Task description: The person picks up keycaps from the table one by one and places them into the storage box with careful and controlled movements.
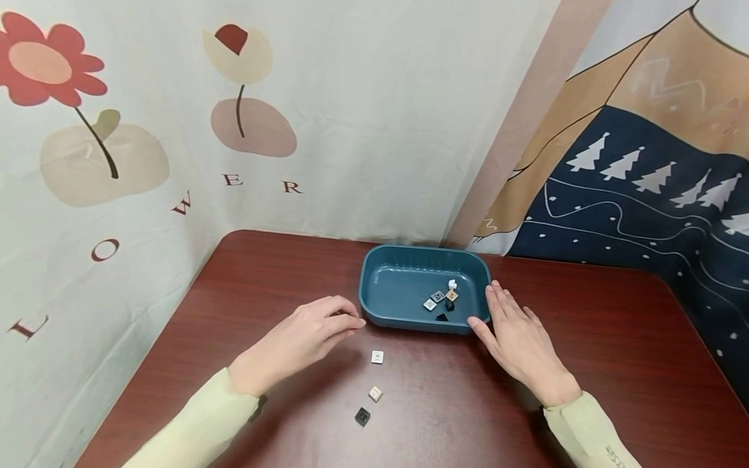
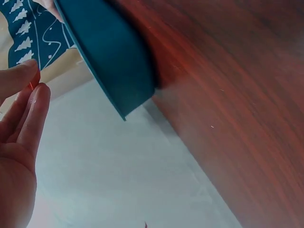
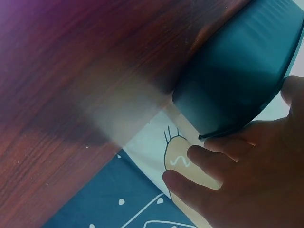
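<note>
My left hand (image 1: 312, 330) is just off the left front corner of the teal tray (image 1: 421, 325). In the left wrist view, its thumb and fingertips meet around a small red piece (image 2: 35, 78), mostly hidden by them. My right hand (image 1: 522, 342) rests along the tray's right side with straight fingers outside the wall and the thumb at the front corner of the rim. On the table in front of the tray lie a white keycap (image 1: 377, 357), a beige keycap (image 1: 375, 394) and a black keycap (image 1: 362, 417).
Inside the tray, several keycaps sit toward the right, among them a grey keycap (image 1: 438, 296) and another beige keycap (image 1: 451, 295). The reddish-brown table (image 1: 274, 272) ends at a printed curtain (image 1: 366, 123) behind the tray.
</note>
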Demonstrator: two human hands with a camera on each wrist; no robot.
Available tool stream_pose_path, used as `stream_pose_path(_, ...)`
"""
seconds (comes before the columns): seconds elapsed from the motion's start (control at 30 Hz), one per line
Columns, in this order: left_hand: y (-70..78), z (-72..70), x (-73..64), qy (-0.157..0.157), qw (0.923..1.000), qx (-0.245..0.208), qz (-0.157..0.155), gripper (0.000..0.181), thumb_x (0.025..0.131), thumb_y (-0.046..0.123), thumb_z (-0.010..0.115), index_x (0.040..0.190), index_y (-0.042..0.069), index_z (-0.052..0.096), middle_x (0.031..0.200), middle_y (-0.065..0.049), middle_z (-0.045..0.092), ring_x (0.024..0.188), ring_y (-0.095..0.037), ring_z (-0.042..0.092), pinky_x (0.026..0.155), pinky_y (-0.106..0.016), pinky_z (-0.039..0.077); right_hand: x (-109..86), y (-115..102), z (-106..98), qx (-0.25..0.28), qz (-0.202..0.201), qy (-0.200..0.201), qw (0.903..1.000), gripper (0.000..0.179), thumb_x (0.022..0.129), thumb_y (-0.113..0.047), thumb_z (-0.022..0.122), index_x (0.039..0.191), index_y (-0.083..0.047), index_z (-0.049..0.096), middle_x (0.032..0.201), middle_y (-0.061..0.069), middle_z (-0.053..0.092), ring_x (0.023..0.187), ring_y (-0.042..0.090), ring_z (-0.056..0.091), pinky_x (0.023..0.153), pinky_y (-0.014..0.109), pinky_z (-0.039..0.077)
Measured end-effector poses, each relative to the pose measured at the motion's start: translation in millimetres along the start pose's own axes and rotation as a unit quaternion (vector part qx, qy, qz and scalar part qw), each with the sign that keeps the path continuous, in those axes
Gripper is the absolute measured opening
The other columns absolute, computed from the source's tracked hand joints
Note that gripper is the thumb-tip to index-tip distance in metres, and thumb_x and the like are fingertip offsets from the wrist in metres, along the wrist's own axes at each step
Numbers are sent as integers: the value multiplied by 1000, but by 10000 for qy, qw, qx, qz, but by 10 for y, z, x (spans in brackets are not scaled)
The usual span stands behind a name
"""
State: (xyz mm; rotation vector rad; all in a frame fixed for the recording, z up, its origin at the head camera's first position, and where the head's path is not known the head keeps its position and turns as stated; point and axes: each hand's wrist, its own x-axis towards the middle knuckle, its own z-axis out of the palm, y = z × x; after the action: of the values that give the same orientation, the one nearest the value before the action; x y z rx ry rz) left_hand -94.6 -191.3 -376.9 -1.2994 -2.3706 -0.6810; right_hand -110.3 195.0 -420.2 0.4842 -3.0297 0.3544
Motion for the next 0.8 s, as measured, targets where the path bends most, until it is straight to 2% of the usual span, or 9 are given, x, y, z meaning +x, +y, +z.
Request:
stream_pose_path(0.23, -1, 80, 184, 226, 9997, 12, 75, 27, 89, -6, 77, 113, 7, 77, 110, -1, 66, 103, -15, 64, 90, -21, 53, -8, -5, -38, 10, -20, 5, 10000, 81, 106, -55, 48, 157, 7, 34, 165, 24, 31, 148, 46, 34, 112, 69, 33)
stream_pose_path(0.4, -29, 157, 334, 345, 9994, 102, 6, 24, 89, -2, 78, 112, 6, 77, 109, -2, 67, 101, -14, 65, 88, -20, 53, -17, -5, -40, -1, -8, 11, 10000, 80, 106, -52, 51, 157, 7, 35, 165, 24, 31, 148, 46, 35, 112, 69, 34)
stream_pose_path(0.53, -69, 206, 449, 300, 9995, 87, -10, 23, 90, -1, 78, 113, 5, 77, 108, -3, 67, 98, -13, 66, 86, -20, 54, -14, -1, -30, -22, -41, 55, 10000, 80, 105, -52, 52, 157, 7, 36, 164, 23, 31, 148, 45, 35, 112, 68, 34)
stream_pose_path(0.8, -136, 304, 641, 11, 9992, -93, -381, 21, 92, 5, 78, 113, 6, 78, 107, -3, 65, 95, -13, 66, 83, -22, 55, 4, 14, -41, -48, -60, 9, 10000, 82, 106, -57, 45, 157, 7, 36, 164, 24, 32, 148, 45, 35, 112, 69, 33)
